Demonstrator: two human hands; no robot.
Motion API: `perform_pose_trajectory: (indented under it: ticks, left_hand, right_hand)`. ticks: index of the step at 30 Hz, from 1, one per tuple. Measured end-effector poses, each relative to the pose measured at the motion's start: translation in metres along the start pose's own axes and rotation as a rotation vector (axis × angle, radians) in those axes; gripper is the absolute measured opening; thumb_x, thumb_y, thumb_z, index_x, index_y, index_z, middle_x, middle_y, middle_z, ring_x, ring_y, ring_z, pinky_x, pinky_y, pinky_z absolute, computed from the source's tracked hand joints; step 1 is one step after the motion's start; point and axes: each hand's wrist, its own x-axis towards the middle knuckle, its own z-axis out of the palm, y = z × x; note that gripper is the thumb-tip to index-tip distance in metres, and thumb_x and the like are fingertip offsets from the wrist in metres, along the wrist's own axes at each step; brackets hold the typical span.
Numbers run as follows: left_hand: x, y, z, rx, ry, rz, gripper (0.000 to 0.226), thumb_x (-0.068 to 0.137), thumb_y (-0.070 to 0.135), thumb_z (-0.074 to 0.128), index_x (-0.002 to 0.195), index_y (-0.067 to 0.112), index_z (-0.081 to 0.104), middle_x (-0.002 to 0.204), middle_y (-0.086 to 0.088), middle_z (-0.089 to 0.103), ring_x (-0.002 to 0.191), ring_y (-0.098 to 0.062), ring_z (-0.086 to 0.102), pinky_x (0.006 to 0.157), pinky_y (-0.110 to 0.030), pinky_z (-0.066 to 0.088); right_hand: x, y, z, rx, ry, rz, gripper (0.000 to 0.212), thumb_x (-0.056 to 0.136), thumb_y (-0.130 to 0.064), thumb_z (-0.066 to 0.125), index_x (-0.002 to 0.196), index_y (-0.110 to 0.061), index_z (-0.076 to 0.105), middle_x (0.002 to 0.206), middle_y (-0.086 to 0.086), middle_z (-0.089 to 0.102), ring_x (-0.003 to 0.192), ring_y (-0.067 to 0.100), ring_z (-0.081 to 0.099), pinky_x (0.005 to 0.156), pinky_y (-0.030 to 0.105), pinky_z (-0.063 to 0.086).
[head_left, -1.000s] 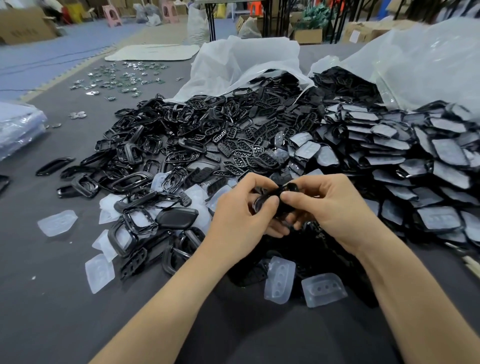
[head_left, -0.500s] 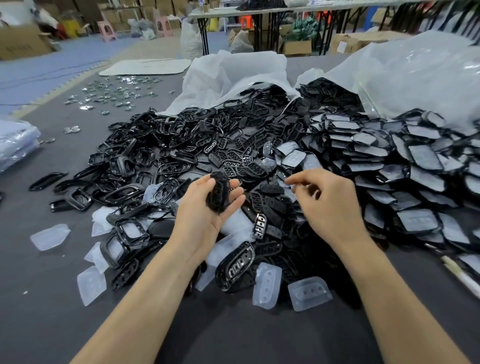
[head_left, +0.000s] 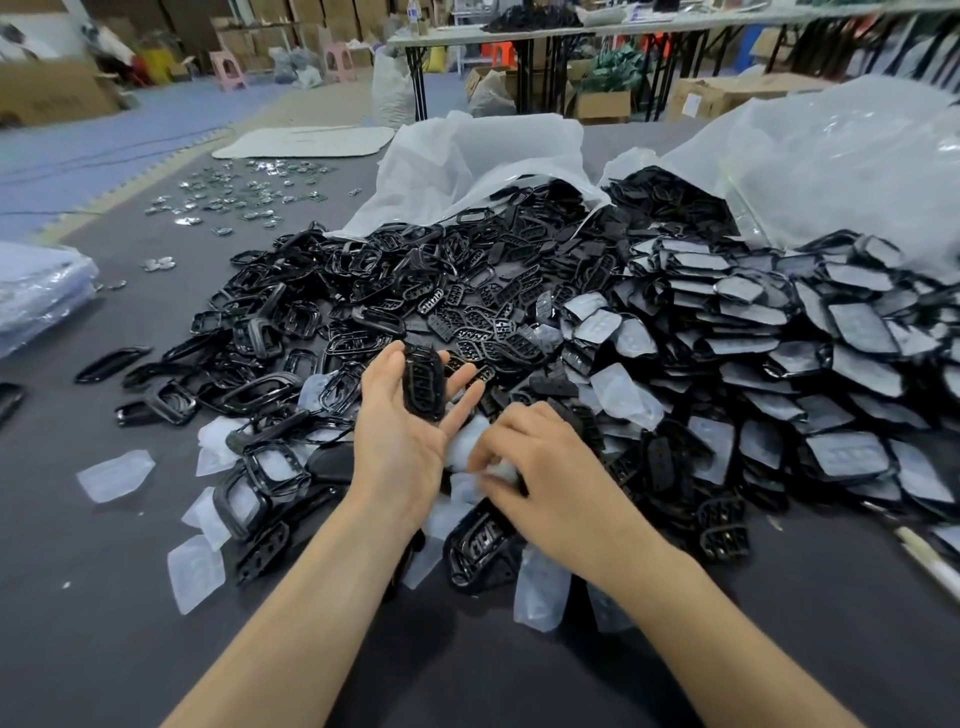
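Observation:
My left hand is turned palm up over the middle of the table. It holds a black button-holed shell upright between the thumb and the fingers. Just to its right, my right hand is lowered onto the near edge of the pile. Its curled fingertips pinch a translucent white pad; motion blur hides the exact grip. Another black shell lies on the table under my right wrist.
A heap of black frames lies to the left and a heap of pad-covered shells to the right, both spilling from clear bags. Loose pads dot the grey table. Small metal pieces lie far left.
My hands have parted: the left kept the black shell and turned palm up. The right moved from the pile down and left onto a translucent pad.

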Motion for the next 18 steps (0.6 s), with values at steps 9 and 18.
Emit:
perform_pose_trajectory:
  ticks: [9,18]
  left_hand:
    - [-0.003,-0.009,-0.001,0.075,-0.076,-0.036,0.027,0.103,0.008,0.036,0.124,0.015,0.05,0.121,-0.021,0.058,0.088,-0.024,0.072,0.071,-0.033,0.059]
    - [-0.011,-0.022,0.001,0.398,-0.311,-0.059,0.02,0.097,0.011,0.048,0.096,0.006,0.067,0.098,-0.01,0.071,0.086,-0.012,0.067,0.08,-0.026,0.057]
  right_hand:
    - [0.004,0.014,-0.02,0.637,0.484,0.384,0.027,0.086,-0.009,0.068,0.093,-0.034,0.06,0.076,-0.002,0.064,0.059,0.005,0.053,0.057,0.017,0.046]
    - [0.003,0.02,-0.019,0.779,0.485,0.441,0.034,0.087,-0.002,0.064,0.083,-0.035,0.056,0.067,-0.003,0.067,0.047,0.011,0.057,0.05,0.022,0.048]
